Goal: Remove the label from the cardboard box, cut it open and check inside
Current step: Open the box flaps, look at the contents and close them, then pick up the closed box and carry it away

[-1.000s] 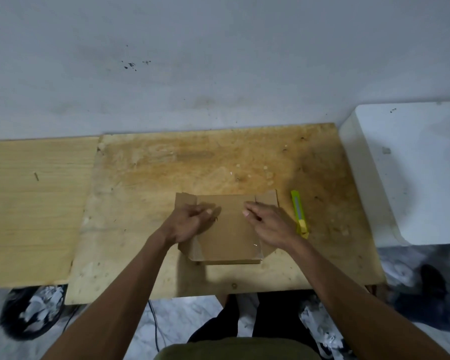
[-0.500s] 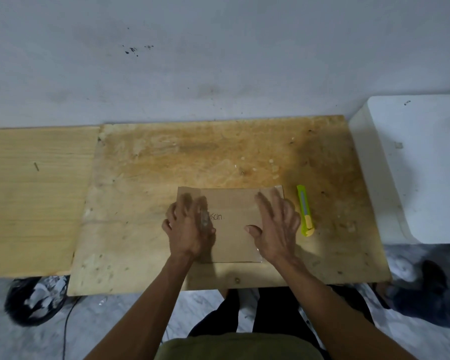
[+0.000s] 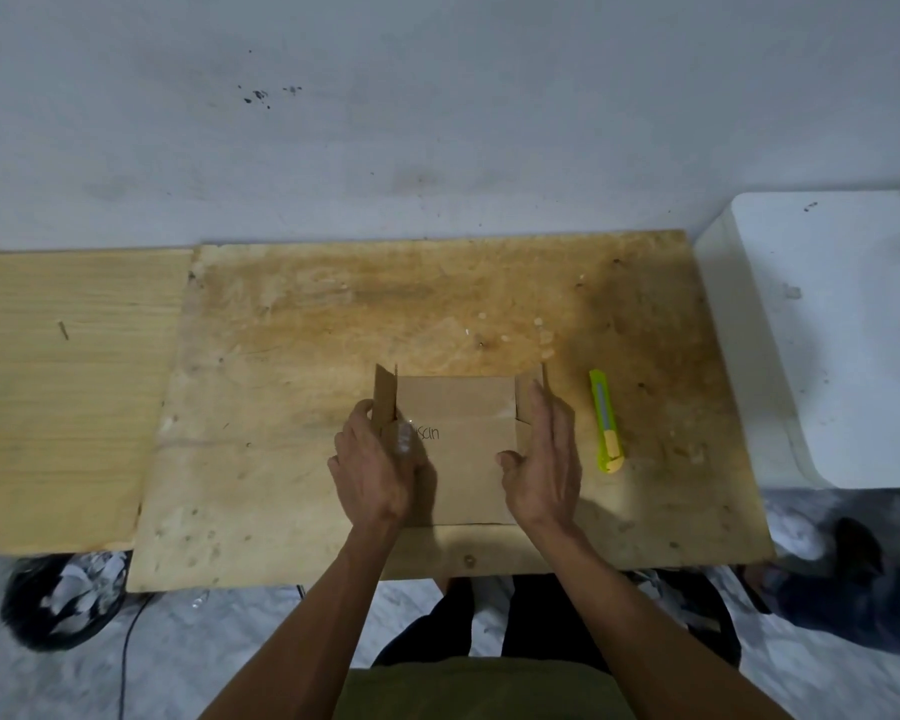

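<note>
A small brown cardboard box (image 3: 458,407) lies on the plywood table (image 3: 333,330), near its front edge. The word "scan" is handwritten on its top panel. Both side flaps stand upright. My left hand (image 3: 372,470) grips the left flap, fingers outside and thumb inside, with a small whitish scrap at the thumb. My right hand (image 3: 544,459) lies along the outside of the right flap, fingers straight and thumb on the top panel. A yellow-green utility knife (image 3: 606,420) rests on the table just right of the box, untouched.
A white block (image 3: 842,330) stands against the table's right edge. A paler wooden board (image 3: 63,397) adjoins on the left. On the floor are a black bin of paper scraps (image 3: 66,600) at the lower left, a cable, and my legs below the table edge.
My hands have slid from the top of the box out to its two sides, and the side flaps now stand up. The knife has not moved.
</note>
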`<control>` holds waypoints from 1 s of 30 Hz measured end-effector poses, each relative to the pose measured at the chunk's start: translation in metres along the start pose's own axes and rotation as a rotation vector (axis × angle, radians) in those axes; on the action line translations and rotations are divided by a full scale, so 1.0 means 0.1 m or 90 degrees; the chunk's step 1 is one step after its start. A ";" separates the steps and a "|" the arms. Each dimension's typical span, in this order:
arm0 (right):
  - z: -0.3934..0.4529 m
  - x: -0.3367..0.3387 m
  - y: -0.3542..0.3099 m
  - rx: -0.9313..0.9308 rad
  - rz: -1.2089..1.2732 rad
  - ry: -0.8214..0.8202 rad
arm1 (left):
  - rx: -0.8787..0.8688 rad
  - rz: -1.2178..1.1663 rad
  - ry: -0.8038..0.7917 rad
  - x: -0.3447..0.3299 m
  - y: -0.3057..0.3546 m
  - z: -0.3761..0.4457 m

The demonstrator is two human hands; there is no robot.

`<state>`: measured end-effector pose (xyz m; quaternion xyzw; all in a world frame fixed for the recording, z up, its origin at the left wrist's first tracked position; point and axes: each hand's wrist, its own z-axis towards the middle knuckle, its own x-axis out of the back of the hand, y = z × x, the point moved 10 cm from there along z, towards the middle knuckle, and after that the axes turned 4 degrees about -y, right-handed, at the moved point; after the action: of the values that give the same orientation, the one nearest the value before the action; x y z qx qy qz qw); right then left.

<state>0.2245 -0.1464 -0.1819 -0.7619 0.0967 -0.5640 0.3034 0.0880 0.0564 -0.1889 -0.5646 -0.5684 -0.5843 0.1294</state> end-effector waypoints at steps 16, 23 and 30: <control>0.08 -0.36 0.03 0.020 0.103 -0.065 | -0.086 -0.102 -0.130 -0.40 0.08 0.00; 0.08 -0.44 0.17 -0.106 0.083 0.007 | 0.037 -0.080 -0.063 -0.33 -0.09 0.03; 0.15 -0.47 0.28 -0.202 0.147 0.020 | 0.096 -0.111 -0.063 -0.40 -0.12 0.11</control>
<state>0.2278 -0.1405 -0.2382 -0.7752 0.2758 -0.5150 0.2402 0.0970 0.0491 -0.2310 -0.5298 -0.6633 -0.5203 0.0925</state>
